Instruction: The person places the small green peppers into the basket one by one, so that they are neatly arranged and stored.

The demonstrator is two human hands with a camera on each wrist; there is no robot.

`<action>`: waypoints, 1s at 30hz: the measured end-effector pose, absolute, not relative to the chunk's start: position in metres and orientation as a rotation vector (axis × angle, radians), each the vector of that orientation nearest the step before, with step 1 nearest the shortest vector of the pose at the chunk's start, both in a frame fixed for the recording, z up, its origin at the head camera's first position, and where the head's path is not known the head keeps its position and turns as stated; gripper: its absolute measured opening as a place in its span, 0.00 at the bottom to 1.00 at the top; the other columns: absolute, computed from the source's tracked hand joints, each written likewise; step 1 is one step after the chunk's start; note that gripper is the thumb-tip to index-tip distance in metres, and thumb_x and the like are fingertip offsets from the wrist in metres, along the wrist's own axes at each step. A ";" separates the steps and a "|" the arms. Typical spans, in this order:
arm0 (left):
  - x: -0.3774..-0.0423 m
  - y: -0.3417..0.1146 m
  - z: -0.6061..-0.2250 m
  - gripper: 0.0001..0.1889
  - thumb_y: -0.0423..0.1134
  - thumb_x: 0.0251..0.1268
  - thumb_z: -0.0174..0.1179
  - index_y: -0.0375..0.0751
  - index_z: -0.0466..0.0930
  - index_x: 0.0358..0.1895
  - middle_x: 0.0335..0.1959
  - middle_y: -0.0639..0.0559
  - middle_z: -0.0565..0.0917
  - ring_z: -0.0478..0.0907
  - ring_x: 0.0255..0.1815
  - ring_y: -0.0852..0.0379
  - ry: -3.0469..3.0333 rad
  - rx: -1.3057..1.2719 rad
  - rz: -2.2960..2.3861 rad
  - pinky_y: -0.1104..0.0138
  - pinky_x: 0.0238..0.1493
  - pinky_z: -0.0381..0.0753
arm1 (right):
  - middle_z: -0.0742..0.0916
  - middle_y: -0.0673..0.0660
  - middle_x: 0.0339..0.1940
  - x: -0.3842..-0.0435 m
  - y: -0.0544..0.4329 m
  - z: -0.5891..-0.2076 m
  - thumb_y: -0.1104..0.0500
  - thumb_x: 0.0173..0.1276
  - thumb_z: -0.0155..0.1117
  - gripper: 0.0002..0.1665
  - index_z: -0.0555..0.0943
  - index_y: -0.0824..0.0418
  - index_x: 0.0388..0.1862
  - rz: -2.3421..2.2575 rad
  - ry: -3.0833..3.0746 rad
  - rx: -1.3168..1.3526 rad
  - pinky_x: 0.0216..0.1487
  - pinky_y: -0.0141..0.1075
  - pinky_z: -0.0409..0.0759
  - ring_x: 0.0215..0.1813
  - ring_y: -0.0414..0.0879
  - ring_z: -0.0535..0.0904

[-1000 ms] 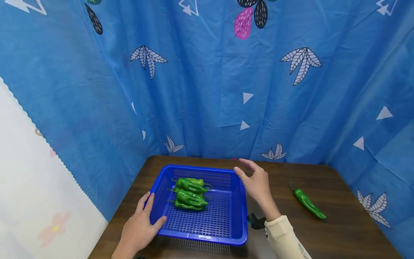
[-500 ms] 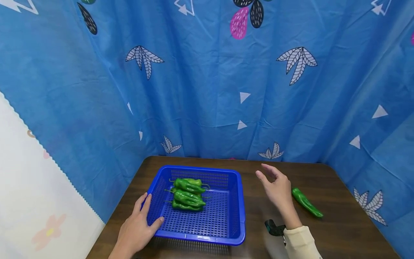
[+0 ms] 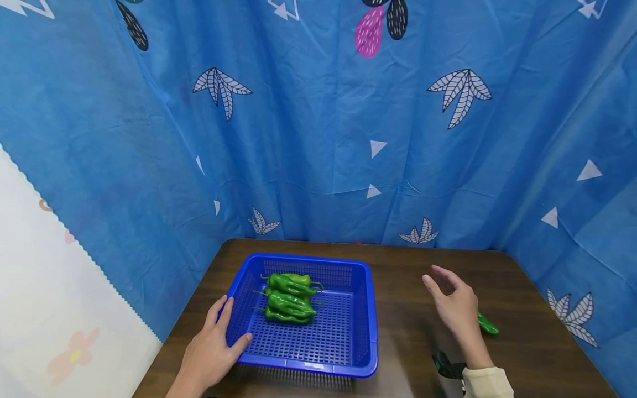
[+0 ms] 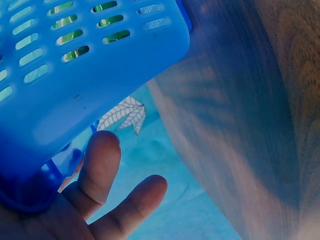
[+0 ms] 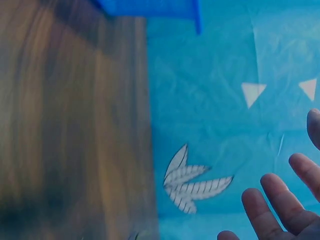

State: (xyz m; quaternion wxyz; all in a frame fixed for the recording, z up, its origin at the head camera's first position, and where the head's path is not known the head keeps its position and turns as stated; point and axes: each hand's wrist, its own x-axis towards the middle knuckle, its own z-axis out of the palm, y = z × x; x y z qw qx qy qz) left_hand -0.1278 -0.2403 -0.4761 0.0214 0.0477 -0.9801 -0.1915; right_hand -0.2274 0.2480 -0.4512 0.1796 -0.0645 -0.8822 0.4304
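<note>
My left hand [image 3: 208,349] rests at the left front corner of a blue plastic basket [image 3: 365,342]. Its thumb lies over the rim, and two straight fingers [image 4: 100,165] show just outside the basket wall in the left wrist view. Several green peppers [image 3: 291,303] lie in a pile in the left half of the basket. To the right, my right hand [image 3: 455,304] hovers over the table with fingers and thumb apart, holding nothing. Just behind it, one more green pepper [image 3: 487,324] lies on the table, mostly hidden by the hand.
The dark wooden table [image 3: 408,331] has a blue patterned curtain [image 3: 308,138] along its back and sides. A white cloth [image 3: 64,298] with pale flowers hangs at the left. A black strap device [image 3: 448,365] sits at my right wrist.
My right hand has moved right, from beside the basket's right rim to the lone pepper, which it now largely covers. The left hand has stayed on the basket.
</note>
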 end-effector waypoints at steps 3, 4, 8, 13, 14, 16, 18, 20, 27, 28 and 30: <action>-0.128 -0.240 -0.476 0.51 0.68 0.63 0.60 0.42 0.51 0.81 0.81 0.44 0.49 0.84 0.51 0.40 -3.046 0.151 -0.601 0.57 0.28 0.78 | 0.85 0.64 0.61 -0.223 0.261 -0.459 0.40 0.71 0.63 0.31 0.79 0.56 0.65 1.175 -2.508 -0.243 0.58 0.55 0.73 0.62 0.60 0.79; -0.128 -0.240 -0.475 0.52 0.68 0.63 0.59 0.42 0.50 0.81 0.81 0.44 0.49 0.84 0.51 0.41 -3.051 0.155 -0.603 0.57 0.28 0.77 | 0.84 0.65 0.62 -0.221 0.265 -0.461 0.40 0.72 0.62 0.31 0.79 0.56 0.66 1.165 -2.519 -0.263 0.58 0.56 0.73 0.63 0.60 0.79; -0.128 -0.241 -0.475 0.52 0.68 0.63 0.60 0.42 0.50 0.81 0.81 0.44 0.49 0.85 0.50 0.41 -3.053 0.156 -0.604 0.59 0.26 0.76 | 0.82 0.67 0.64 -0.215 0.279 -0.469 0.39 0.73 0.60 0.33 0.77 0.57 0.68 1.155 -2.561 -0.325 0.56 0.57 0.73 0.64 0.62 0.77; -0.129 -0.241 -0.475 0.51 0.67 0.63 0.60 0.42 0.50 0.81 0.81 0.44 0.49 0.85 0.50 0.41 -3.051 0.147 -0.604 0.60 0.25 0.75 | 0.80 0.70 0.65 -0.210 0.294 -0.479 0.38 0.74 0.58 0.35 0.75 0.58 0.69 1.130 -2.601 -0.379 0.55 0.57 0.72 0.64 0.65 0.75; -0.129 -0.241 -0.476 0.52 0.67 0.63 0.60 0.42 0.50 0.81 0.81 0.44 0.49 0.85 0.50 0.41 -3.053 0.150 -0.607 0.60 0.25 0.75 | 0.79 0.71 0.65 -0.210 0.297 -0.481 0.38 0.74 0.58 0.35 0.75 0.58 0.69 1.118 -2.610 -0.388 0.55 0.58 0.72 0.63 0.66 0.75; -0.129 -0.241 -0.476 0.52 0.67 0.63 0.60 0.42 0.50 0.81 0.81 0.43 0.49 0.85 0.50 0.40 -3.053 0.154 -0.611 0.60 0.25 0.75 | 0.79 0.72 0.65 -0.211 0.302 -0.486 0.38 0.74 0.58 0.35 0.75 0.58 0.70 1.099 -2.625 -0.406 0.54 0.59 0.72 0.63 0.67 0.75; -0.129 -0.241 -0.476 0.52 0.67 0.63 0.60 0.42 0.51 0.81 0.81 0.43 0.49 0.85 0.51 0.40 -3.051 0.156 -0.611 0.60 0.25 0.76 | 0.78 0.73 0.65 -0.211 0.308 -0.491 0.37 0.74 0.57 0.36 0.74 0.59 0.70 1.069 -2.650 -0.420 0.52 0.59 0.72 0.62 0.68 0.74; -0.129 -0.241 -0.476 0.51 0.67 0.63 0.60 0.42 0.51 0.81 0.81 0.43 0.49 0.85 0.51 0.39 -3.045 0.153 -0.606 0.59 0.26 0.76 | 0.78 0.74 0.65 -0.210 0.313 -0.495 0.38 0.74 0.57 0.36 0.74 0.60 0.70 1.042 -2.664 -0.428 0.50 0.59 0.73 0.61 0.69 0.75; -0.129 -0.242 -0.476 0.51 0.67 0.63 0.60 0.41 0.51 0.81 0.81 0.43 0.49 0.85 0.49 0.40 -3.043 0.139 -0.599 0.58 0.27 0.77 | 0.79 0.74 0.64 -0.204 0.328 -0.503 0.39 0.74 0.59 0.35 0.75 0.62 0.68 0.973 -2.689 -0.466 0.54 0.61 0.70 0.60 0.71 0.74; -0.129 -0.242 -0.476 0.51 0.67 0.63 0.60 0.41 0.50 0.81 0.81 0.43 0.49 0.85 0.49 0.40 -3.045 0.140 -0.602 0.58 0.26 0.77 | 0.79 0.74 0.64 -0.203 0.330 -0.504 0.40 0.74 0.59 0.35 0.75 0.63 0.67 0.960 -2.690 -0.467 0.55 0.61 0.69 0.60 0.71 0.74; -0.129 -0.242 -0.477 0.51 0.67 0.63 0.60 0.41 0.51 0.81 0.81 0.43 0.49 0.85 0.50 0.39 -3.047 0.141 -0.601 0.58 0.26 0.77 | 0.78 0.75 0.63 -0.202 0.334 -0.506 0.42 0.74 0.59 0.34 0.75 0.64 0.67 0.935 -2.694 -0.470 0.56 0.62 0.68 0.60 0.72 0.74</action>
